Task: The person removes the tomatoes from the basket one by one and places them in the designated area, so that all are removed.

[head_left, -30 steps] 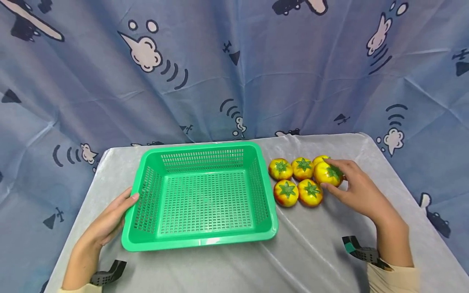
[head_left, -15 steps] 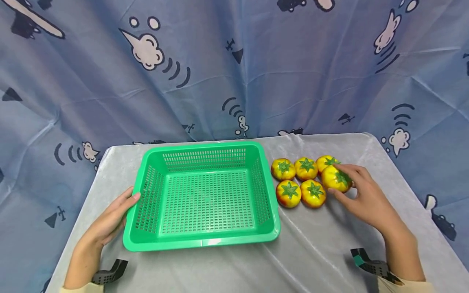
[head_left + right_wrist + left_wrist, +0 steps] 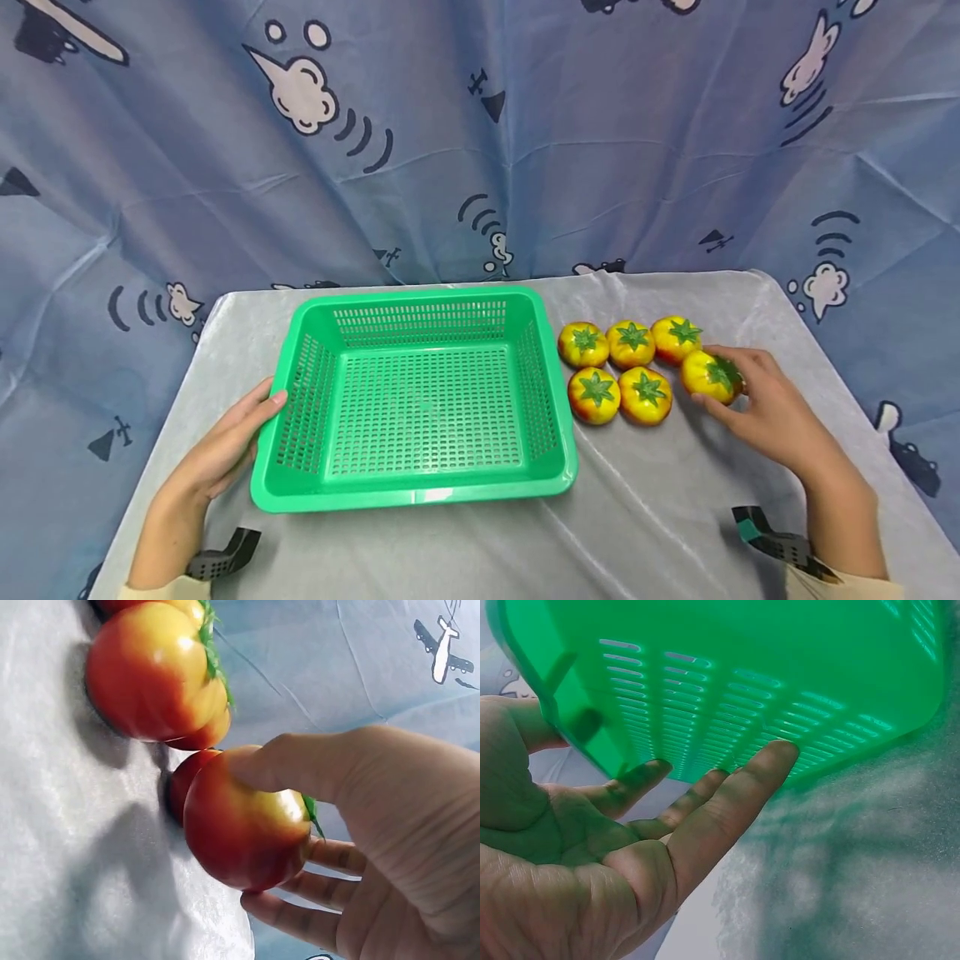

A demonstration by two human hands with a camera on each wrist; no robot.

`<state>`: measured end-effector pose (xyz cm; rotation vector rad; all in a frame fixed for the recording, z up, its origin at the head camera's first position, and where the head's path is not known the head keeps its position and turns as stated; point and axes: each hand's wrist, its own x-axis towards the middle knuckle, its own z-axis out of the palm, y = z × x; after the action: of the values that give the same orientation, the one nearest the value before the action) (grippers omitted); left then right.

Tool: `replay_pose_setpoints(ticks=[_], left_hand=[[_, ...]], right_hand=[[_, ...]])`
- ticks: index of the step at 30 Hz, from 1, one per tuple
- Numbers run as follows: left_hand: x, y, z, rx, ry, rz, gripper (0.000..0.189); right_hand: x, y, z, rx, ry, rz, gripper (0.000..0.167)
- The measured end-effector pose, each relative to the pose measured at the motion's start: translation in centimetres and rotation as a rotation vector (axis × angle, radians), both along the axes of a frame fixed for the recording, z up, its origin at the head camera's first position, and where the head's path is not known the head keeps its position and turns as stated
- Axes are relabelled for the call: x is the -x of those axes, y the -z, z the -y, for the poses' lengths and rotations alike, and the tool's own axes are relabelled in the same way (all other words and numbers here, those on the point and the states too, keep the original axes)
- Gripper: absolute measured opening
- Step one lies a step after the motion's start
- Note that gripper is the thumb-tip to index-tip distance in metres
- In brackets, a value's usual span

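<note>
A green plastic basket (image 3: 420, 500) with slotted walls and floor stands on the cloth. My left hand (image 3: 225, 446) holds its left side, thumb over the rim and fingers (image 3: 731, 810) spread along the outer wall in the left wrist view. To the right of the basket, several red-yellow tomatoes (image 3: 595, 396) with green leafy tops sit close together in two rows. My right hand (image 3: 772, 408) pinches another tomato (image 3: 705, 377) at the right end of the front row. That tomato (image 3: 244, 825) is tilted, thumb on one side and fingers on the other.
Silvery grey cloth (image 3: 637, 533) covers the table. A blue patterned curtain (image 3: 420, 167) hangs directly behind its back edge. The basket's right rim lies close to the nearest tomatoes.
My right hand has moved right and a little toward me with the tomato, uncovering the back-row tomato behind it. The left hand still holds the basket. The head view has shifted slightly.
</note>
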<state>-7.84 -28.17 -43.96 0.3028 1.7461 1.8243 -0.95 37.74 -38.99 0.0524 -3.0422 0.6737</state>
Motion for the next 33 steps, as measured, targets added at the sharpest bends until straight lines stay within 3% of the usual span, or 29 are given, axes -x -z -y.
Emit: replay_pose_setpoints(ticks=[7,14,27,33], left_hand=[[0.12,-0.11,0.13,-0.011,0.006,0.006,0.052],[0.16,-0.2,0.13,-0.011,0.009,0.011,0.063],[0.2,-0.34,0.09,-0.022,0.009,0.02,0.063],[0.14,-0.36,0.12,-0.026,0.016,0.024,0.052]], right_hand=[[0.05,0.23,0.12,0.006,-0.002,0.115,0.07],[0.28,0.27,0.51,0.044,-0.036,0.189,0.071],[0.44,-0.08,0.65,0.045,-0.023,0.223,0.073],[0.36,-0.12,0.42,0.025,-0.017,0.238,0.076]])
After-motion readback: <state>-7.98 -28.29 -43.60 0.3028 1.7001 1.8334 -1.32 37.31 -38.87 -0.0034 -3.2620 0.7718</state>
